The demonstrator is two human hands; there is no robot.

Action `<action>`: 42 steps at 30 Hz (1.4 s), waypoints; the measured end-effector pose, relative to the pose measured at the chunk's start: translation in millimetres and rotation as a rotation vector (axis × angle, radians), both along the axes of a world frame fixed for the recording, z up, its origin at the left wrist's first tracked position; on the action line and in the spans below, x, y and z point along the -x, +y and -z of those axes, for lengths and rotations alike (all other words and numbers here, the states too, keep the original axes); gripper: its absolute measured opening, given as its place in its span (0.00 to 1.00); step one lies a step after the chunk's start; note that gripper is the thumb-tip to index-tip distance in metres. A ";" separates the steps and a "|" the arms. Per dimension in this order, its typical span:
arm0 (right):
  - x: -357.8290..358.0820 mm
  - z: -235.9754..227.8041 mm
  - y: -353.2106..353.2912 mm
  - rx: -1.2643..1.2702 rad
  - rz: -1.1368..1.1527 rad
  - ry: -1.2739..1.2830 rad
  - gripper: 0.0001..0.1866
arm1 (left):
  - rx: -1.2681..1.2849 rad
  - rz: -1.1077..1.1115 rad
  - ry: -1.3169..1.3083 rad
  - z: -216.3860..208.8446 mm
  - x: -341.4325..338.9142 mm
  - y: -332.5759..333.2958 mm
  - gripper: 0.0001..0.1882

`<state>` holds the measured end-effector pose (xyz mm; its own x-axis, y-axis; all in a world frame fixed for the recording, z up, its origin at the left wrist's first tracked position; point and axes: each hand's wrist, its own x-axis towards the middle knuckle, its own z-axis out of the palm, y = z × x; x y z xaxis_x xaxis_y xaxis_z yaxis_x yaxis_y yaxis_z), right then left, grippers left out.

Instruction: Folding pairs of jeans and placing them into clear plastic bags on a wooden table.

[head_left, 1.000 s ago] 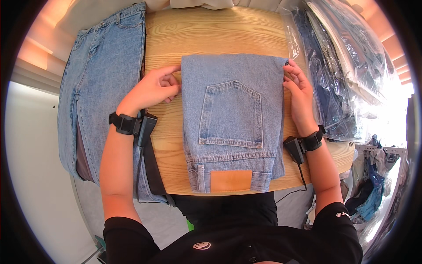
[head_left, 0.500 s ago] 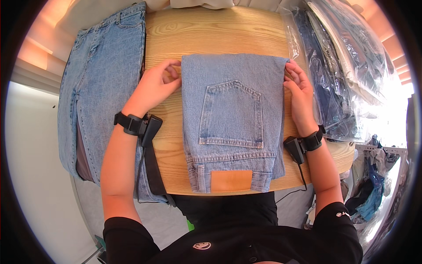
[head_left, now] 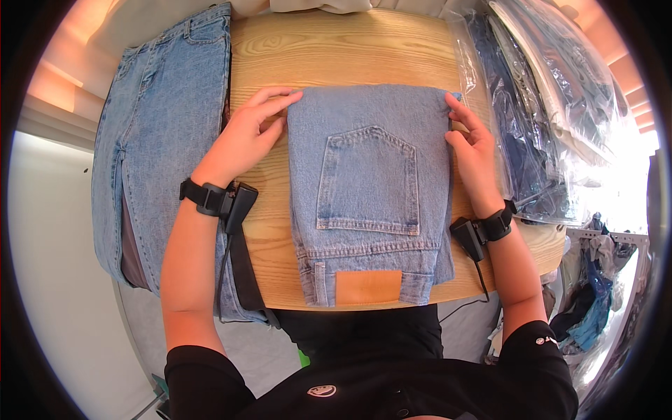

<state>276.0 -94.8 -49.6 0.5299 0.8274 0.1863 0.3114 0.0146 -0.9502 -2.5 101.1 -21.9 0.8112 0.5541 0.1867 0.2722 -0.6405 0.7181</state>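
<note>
Loosely parted fingers [head_left: 280, 103] on folded jeans [head_left: 367, 185]

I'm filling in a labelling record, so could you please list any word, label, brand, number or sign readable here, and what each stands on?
No text can be read.
Tan rectangular patch on the folded light-blue denim jeans: no lettering can be made out.
Small pale oval emblem on the black short-sleeved shirt: too small to read.
Small white mark on its right sleeve: too small to read.
</note>
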 end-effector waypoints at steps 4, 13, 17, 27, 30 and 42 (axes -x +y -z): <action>-1.0 3.4 0.1 0.013 0.045 0.006 0.31 | 0.054 -0.027 0.037 -4.2 -1.3 -3.6 0.25; 0.1 2.9 0.3 0.038 0.062 0.036 0.31 | 0.082 -0.037 0.054 -5.7 -0.6 -3.1 0.25; 2.9 0.2 0.6 0.032 0.062 0.063 0.32 | 0.106 -0.043 0.038 -3.9 -0.7 -1.7 0.24; 6.7 -5.9 0.4 0.116 -0.043 -0.256 0.38 | 0.066 -0.062 0.128 -16.2 -0.7 -10.6 0.31; 6.7 -6.9 0.4 0.117 -0.060 -0.265 0.38 | 0.087 -0.066 0.135 -15.3 -0.4 -8.6 0.37; 1.0 -0.4 -0.5 0.077 -0.093 -0.130 0.32 | 0.137 -0.043 0.103 -10.4 2.2 -3.5 0.32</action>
<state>275.0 -95.3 -49.2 0.4258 0.8863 0.1818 0.4320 -0.0226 -0.9016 -4.7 97.6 -11.5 0.7969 0.6037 0.0242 0.3740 -0.5245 0.7649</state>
